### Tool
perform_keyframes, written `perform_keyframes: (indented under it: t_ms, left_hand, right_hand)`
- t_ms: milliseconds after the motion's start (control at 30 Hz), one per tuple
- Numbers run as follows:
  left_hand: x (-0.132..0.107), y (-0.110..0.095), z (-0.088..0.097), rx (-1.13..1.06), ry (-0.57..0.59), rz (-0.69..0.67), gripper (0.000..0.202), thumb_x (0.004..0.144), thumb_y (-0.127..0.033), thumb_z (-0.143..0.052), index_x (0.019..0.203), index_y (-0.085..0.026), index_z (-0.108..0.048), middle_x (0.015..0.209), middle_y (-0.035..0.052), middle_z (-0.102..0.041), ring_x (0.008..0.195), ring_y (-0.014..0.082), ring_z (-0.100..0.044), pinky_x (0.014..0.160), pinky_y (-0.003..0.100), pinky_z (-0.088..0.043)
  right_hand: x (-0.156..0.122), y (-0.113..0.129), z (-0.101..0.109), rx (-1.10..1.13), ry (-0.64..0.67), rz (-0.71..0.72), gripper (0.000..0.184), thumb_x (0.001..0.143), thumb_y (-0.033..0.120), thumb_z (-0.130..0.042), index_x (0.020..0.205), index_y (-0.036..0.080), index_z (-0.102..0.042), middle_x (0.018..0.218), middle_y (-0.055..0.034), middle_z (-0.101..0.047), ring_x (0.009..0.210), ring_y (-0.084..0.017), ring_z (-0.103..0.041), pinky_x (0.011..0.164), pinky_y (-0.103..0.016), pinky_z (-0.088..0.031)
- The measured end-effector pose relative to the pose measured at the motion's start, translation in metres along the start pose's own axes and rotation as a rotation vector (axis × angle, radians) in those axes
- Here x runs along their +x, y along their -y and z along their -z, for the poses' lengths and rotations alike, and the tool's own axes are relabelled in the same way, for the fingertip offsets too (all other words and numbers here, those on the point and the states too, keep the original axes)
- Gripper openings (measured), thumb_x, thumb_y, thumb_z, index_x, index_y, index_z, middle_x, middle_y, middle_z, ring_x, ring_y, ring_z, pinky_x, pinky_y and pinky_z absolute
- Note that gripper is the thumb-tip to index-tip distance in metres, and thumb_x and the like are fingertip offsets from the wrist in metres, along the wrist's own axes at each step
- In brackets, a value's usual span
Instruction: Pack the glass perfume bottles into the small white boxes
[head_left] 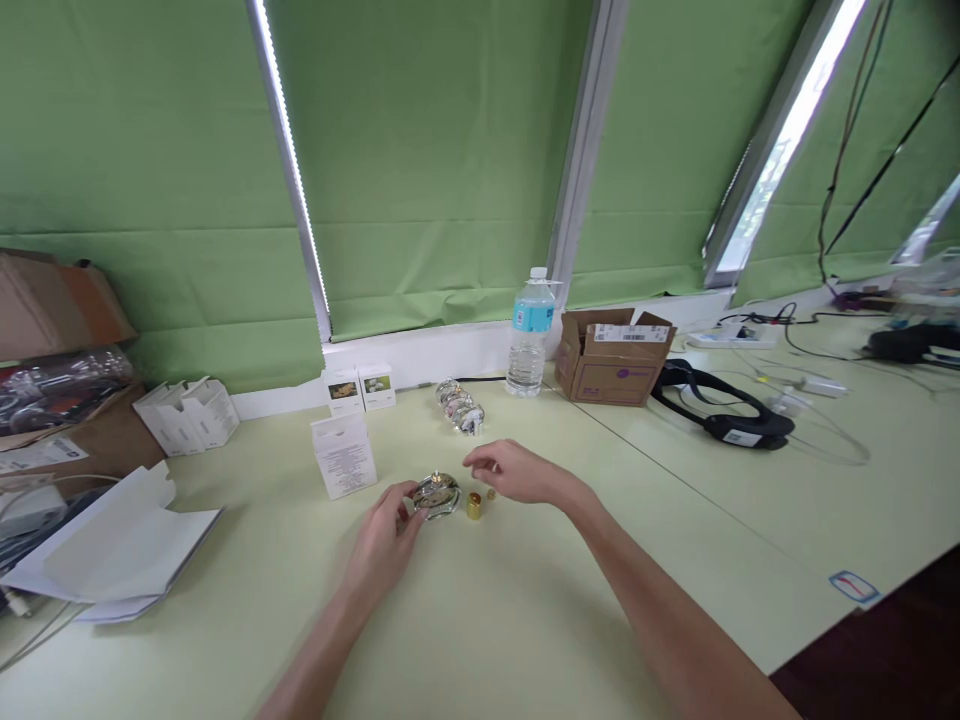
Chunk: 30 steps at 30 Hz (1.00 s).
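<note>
My left hand (pixel 390 525) has its thumb and fingers closed around the side of a low, rounded clear glass perfume bottle (pixel 437 497) with a gold neck, which rests on the table. Just right of the bottle stands a small gold cap (pixel 474 506). Beside the cap lies a smaller gold ring-like piece (pixel 491 493). Over these parts hovers my right hand (pixel 514 470), its fingers bent and drawn together; anything between the fingertips is too small to make out. Behind the hands, several more glass bottles (pixel 460 408) lie in a row.
A white carton (pixel 344 456) stands behind my left hand, with two small picture boxes (pixel 360 391) farther back. A water bottle (pixel 531 340), an opened cardboard box (pixel 615 360) and a black headset (pixel 724 415) occupy the back right. Papers (pixel 120 550) lie at left.
</note>
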<state>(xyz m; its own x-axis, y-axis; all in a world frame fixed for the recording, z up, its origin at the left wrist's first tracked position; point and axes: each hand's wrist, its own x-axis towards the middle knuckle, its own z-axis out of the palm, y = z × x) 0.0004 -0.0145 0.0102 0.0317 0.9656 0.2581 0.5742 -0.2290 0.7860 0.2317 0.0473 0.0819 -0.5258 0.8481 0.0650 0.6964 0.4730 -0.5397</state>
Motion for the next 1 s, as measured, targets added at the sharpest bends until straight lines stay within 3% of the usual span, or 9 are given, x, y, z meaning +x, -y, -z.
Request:
perform_keyframes:
  t_ms: [167, 300, 467, 700, 1000]
  left_hand:
    - [-0.001, 0.001, 0.004, -0.023, -0.008, 0.004, 0.032, 0.084, -0.039, -0.049, 0.110, -0.024, -0.060, 0.078, 0.0000, -0.061, 0.063, 0.0135, -0.052, 0.059, 0.025, -0.041]
    - [-0.001, 0.001, 0.006, -0.033, -0.004, 0.017, 0.032, 0.083, -0.039, -0.050, 0.111, -0.024, -0.060, 0.073, -0.0011, -0.060, 0.060, 0.0132, -0.052, 0.059, 0.025, -0.041]
    - [-0.001, 0.002, 0.007, -0.027, 0.017, 0.013, 0.032, 0.083, -0.036, -0.051, 0.112, -0.024, -0.059, 0.069, -0.0023, -0.059, 0.059, 0.0129, -0.051, 0.061, 0.025, -0.042]
    - [-0.002, 0.002, 0.007, -0.033, 0.003, -0.017, 0.030, 0.083, -0.034, -0.050, 0.109, -0.023, -0.060, 0.077, -0.0004, -0.062, 0.058, 0.0121, -0.051, 0.058, 0.025, -0.040]
    - [-0.001, 0.005, 0.006, -0.024, 0.000, -0.031, 0.028, 0.083, -0.030, -0.050, 0.109, -0.023, -0.058, 0.087, 0.0011, -0.064, 0.060, 0.0112, -0.051, 0.058, 0.024, -0.040]
  right_hand:
    - [-0.001, -0.021, -0.007, -0.198, 0.010, -0.145, 0.019, 0.071, 0.028, -0.067, 0.086, 0.016, -0.068, 0.086, -0.0076, -0.067, 0.066, -0.017, -0.059, 0.050, -0.023, -0.036]
    - [0.004, -0.024, -0.020, -0.245, -0.008, -0.131, 0.005, 0.069, 0.016, -0.066, 0.074, 0.017, -0.066, 0.083, -0.0070, -0.065, 0.070, -0.018, -0.059, 0.054, -0.023, -0.035]
    - [0.009, -0.003, -0.017, -0.228, -0.095, -0.025, 0.012, 0.081, 0.014, -0.054, 0.078, 0.018, -0.065, 0.083, -0.0043, -0.066, 0.077, -0.016, -0.059, 0.066, -0.025, -0.040]
    - [0.007, 0.042, -0.029, 0.077, -0.337, 0.324, 0.018, 0.090, 0.019, -0.050, 0.100, 0.019, -0.066, 0.097, -0.0050, -0.065, 0.083, -0.015, -0.060, 0.075, -0.026, -0.048]
    - [0.008, 0.044, -0.041, -0.008, -0.335, 0.379, 0.024, 0.092, 0.016, -0.049, 0.104, 0.022, -0.068, 0.097, -0.0039, -0.066, 0.087, -0.016, -0.061, 0.077, -0.028, -0.048]
